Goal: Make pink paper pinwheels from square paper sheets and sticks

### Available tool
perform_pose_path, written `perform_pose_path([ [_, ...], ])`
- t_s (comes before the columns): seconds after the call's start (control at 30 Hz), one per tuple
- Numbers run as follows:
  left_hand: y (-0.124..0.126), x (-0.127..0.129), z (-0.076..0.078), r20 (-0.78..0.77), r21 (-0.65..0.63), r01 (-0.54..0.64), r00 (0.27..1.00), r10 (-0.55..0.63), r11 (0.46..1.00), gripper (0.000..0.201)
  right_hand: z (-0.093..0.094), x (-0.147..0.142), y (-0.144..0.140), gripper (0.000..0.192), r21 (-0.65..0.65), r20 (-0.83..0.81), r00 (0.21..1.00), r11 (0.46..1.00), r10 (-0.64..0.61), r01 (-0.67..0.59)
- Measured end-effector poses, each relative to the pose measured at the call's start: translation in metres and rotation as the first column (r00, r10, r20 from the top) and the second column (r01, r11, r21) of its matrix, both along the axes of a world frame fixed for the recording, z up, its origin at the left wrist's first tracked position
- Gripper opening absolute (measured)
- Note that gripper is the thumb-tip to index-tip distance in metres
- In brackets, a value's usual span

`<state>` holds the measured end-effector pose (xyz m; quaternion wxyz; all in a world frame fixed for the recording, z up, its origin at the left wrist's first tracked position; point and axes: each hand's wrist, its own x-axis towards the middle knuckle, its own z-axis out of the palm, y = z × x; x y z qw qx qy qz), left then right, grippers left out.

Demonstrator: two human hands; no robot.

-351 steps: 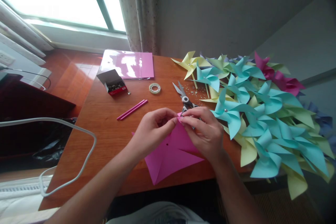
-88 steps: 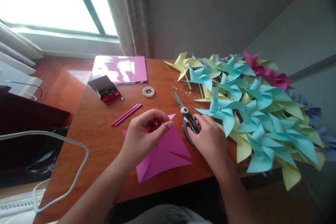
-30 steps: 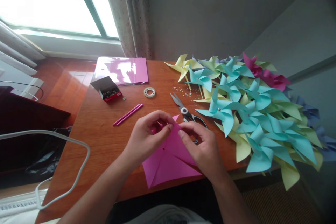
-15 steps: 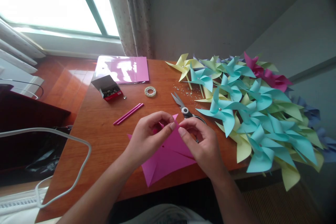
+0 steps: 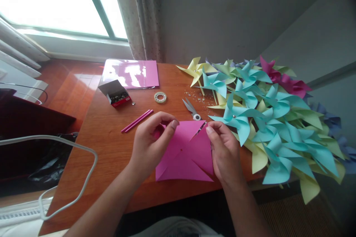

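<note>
A square of pink paper (image 5: 178,164) is held up at the near side of the table, slit inward from its corners, with a small hole near its middle. At its upper left, my left hand (image 5: 148,142) has thumb and forefinger pinched at the edge. My right hand (image 5: 225,148) pinches the upper right corner beside an open slit. Just beyond the sheet lie scissors (image 5: 191,109), blades apart, their handles mostly hidden by the paper and my right hand. Two pink sticks (image 5: 137,121) rest left of them on the table.
Many paper pinwheels (image 5: 239,116) pile up on the right. Farther back are a tape roll (image 5: 160,97), an open red box (image 5: 119,100) of small metal pieces and a shiny packet of pink sheets (image 5: 150,74). A white cable (image 5: 93,163) loops over the table's left edge.
The pink sheet has turned and now lies flatter and squarer to me. My hands have moved apart, from one corner near the middle to opposite upper sides.
</note>
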<state>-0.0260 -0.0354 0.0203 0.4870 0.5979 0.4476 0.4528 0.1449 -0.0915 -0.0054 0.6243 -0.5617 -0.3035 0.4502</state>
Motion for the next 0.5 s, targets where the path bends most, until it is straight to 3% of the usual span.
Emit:
perform_pose_path([
  [0.13,0.001,-0.001,0.002,0.1,-0.096,-0.025,0.994,0.035,0.995,0.011,-0.004,0.007,-0.002,0.016,0.03,-0.042,0.993,0.993,-0.109,0.111],
  [0.27,0.004,0.0,-0.003,0.07,-0.145,-0.011,0.997,0.022,0.989,0.012,-0.003,0.01,-0.003,0.016,0.045,-0.087,0.979,0.981,-0.186,0.19],
  [0.5,0.008,0.001,-0.012,0.012,-0.199,-0.05,0.999,0.053,0.979,0.018,0.007,0.007,-0.006,0.015,0.05,-0.238,0.955,0.98,-0.175,0.192],
])
